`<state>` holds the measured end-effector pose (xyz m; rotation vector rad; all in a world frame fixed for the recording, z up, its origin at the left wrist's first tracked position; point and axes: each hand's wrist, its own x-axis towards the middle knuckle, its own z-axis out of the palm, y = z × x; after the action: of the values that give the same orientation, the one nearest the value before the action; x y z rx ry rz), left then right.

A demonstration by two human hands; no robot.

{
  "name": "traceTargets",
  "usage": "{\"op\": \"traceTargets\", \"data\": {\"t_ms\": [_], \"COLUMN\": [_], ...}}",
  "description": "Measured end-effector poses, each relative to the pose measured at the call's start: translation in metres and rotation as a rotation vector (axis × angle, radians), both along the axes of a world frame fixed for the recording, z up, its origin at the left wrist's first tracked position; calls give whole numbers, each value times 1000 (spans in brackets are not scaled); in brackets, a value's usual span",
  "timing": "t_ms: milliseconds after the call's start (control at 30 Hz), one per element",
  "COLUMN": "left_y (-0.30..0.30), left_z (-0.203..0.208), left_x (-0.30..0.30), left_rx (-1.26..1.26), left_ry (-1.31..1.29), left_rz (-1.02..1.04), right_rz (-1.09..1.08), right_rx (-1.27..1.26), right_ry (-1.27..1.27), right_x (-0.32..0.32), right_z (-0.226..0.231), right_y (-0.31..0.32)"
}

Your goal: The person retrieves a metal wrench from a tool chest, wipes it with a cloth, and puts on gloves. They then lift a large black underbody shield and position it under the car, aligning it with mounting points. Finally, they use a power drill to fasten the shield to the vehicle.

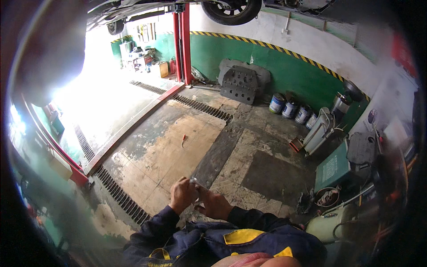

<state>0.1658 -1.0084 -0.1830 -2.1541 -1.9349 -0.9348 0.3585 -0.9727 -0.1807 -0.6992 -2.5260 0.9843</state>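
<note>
My left hand (pixel 183 195) and my right hand (pixel 214 204) meet low in front of my body, both with bent, closed fingers. Between their fingertips is a small, pale, shiny thing (pixel 194 181); most of it is hidden, and its kind cannot be made out. Dark blue sleeves cover both forearms. On the worn floor beyond my hands lies a small tool with a red-orange handle (pixel 183 139), apart from them.
A red lift post (pixel 185 49) and a raised car wheel (pixel 231 11) are ahead. Floor grates (pixel 202 108) cross the floor. Dark perforated panels (pixel 240 82) lean on the green wall beside several paint cans (pixel 290 109). A green cabinet (pixel 333 169) stands at the right.
</note>
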Motion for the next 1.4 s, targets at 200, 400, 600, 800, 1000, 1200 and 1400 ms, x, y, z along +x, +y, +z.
{"op": "traceTargets", "data": {"t_ms": [200,400,600,800,1000,1200,1400], "left_y": [-16,22,96,206,321,393,465], "left_z": [-7,-13,0,-35,-6,51,42], "left_x": [-7,-7,10,52,107,138,140], "left_rx": [-301,-157,20,-84,61,56,3], "left_ry": [128,-9,2,-49,-225,111,74], "left_rz": [-151,-366,-477,-409,-431,-414,-400], "right_rz": [62,-516,-285,-388,-318,-170,-339], "right_rx": [-972,-616,434,-42,-247,-75,646], "right_ry": [584,616,237,111,766,547,-35], "right_x": [-22,-27,-21,19,66,91,73], "right_z": [-50,-88,-88,-74,-31,7,8], "right_y": [58,78,162,279,376,456,545]}}
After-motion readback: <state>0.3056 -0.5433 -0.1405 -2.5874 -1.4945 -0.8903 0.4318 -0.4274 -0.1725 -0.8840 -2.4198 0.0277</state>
